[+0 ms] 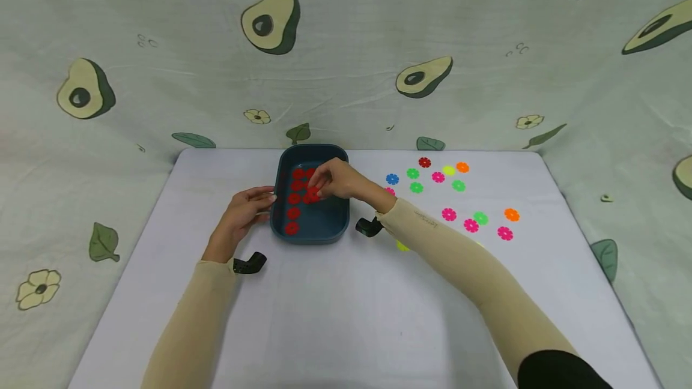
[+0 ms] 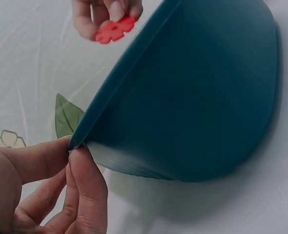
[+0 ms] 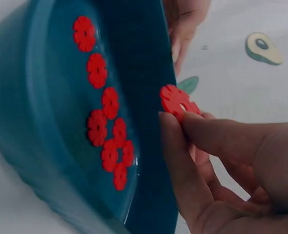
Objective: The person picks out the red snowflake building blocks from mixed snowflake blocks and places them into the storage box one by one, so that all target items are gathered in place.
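A dark blue-green rectangular tub (image 1: 324, 226) stands on the white table, with several red notched flower-shaped discs (image 1: 292, 213) lying on its floor toward the left side. My left hand (image 1: 242, 216) pinches the tub's left rim between thumb and fingers, as the left wrist view shows closely. Over the tub, my right hand (image 1: 342, 179) pinches one red flower-shaped disc (image 3: 171, 98) between thumb and fingertip. In the left wrist view that held disc (image 2: 115, 30) appears above the rim, apart from the discs below.
To the tub's right, loose flower discs in pink (image 1: 449, 214), green (image 1: 458, 185), orange (image 1: 511, 214), blue (image 1: 391, 179), yellow (image 1: 449, 170) and dark red (image 1: 424, 162) are scattered on the table (image 1: 335, 317). An avocado-print cloth (image 1: 346, 29) hangs behind.
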{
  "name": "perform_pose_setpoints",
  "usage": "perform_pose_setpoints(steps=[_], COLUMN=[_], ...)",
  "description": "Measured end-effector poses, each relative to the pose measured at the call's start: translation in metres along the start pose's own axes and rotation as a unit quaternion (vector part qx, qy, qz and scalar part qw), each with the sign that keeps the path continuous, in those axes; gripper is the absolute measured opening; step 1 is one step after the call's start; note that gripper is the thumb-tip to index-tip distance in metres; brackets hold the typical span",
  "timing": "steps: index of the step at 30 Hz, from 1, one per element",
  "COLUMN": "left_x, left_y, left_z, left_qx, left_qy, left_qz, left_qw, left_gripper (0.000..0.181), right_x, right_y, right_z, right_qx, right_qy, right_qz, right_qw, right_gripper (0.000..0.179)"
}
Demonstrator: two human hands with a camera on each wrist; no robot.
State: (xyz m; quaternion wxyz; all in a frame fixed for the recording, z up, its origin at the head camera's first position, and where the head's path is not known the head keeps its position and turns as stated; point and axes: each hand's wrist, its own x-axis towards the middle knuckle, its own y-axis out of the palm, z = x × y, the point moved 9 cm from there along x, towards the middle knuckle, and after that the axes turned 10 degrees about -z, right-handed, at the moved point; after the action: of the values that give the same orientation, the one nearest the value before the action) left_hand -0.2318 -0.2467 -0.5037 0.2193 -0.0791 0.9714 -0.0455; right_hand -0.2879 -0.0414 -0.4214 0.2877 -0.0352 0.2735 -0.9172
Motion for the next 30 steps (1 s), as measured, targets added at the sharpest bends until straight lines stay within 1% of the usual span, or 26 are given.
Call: perform_pose_setpoints(steps=[2,7,11,15,22,26,30], left_x=[0.001,0.000,0.000,0.001,0.000,0.000,0.000], left_y=[0.000,0.000,0.000,0.000,0.001,0.000,0.000], left_z=[0.000,0.000,0.000,0.000,-0.001,0.000,0.000], left_qx=[-0.003,-0.008,-0.009,-0.013,-0.010,-0.010,-0.010], left_qy=[0.002,0.006,0.006,0.004,-0.001,-0.001,-0.001], left_qz=[0.001,0.001,0.001,0.001,-0.002,-0.003,-0.003], left_qw=[1.0000,0.9999,0.9999,0.9999,0.9999,0.9999,0.9999], left_gripper=[0.053,0.052,0.052,0.052,0.052,0.053,0.053], right_x=[0.004,0.014,0.019,0.024,0.034,0.038,0.041], right_y=[0.006,0.019,0.027,0.033,0.045,0.052,0.057], right_z=[0.001,-0.003,-0.004,-0.004,-0.010,-0.016,-0.020], right_qx=[-0.018,-0.048,-0.065,-0.071,-0.118,-0.129,-0.131], right_qy=[0.000,0.019,0.029,0.042,0.056,0.075,0.088], right_qz=[0.018,0.051,0.073,0.095,0.132,0.146,0.147], right_qw=[0.9997,0.9973,0.9948,0.9920,0.9827,0.9779,0.9764], right_gripper=[0.022,0.023,0.023,0.024,0.024,0.023,0.022])
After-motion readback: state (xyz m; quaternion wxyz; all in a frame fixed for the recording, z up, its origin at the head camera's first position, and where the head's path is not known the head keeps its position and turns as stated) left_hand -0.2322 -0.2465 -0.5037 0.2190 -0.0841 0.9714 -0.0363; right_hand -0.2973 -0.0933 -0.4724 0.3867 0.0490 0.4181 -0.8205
